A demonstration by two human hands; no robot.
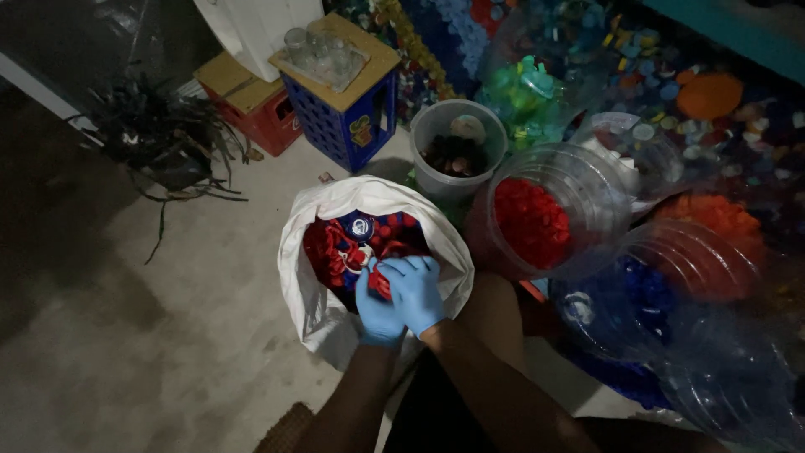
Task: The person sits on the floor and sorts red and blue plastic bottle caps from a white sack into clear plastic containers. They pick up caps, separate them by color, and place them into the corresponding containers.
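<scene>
Over a white sack point(306, 277) on the floor, two hands in blue gloves meet close together. Left hand point(377, 309) and right hand point(415, 292) touch, and both pinch a red cap point(381, 283) between them — it sits just above the pile of red and blue caps point(335, 243) inside the sack. Beside the sack lies a clear jar of red caps point(532, 222) — a grey bucket point(457, 143) stands behind it.

A white woven sack point(319, 277) stands open on the concrete floor, its rim rolled down, filled with red and blue plastic bottle caps point(335, 247); one small red plastic cap point(381, 283) sits pinched above the heap.
</scene>
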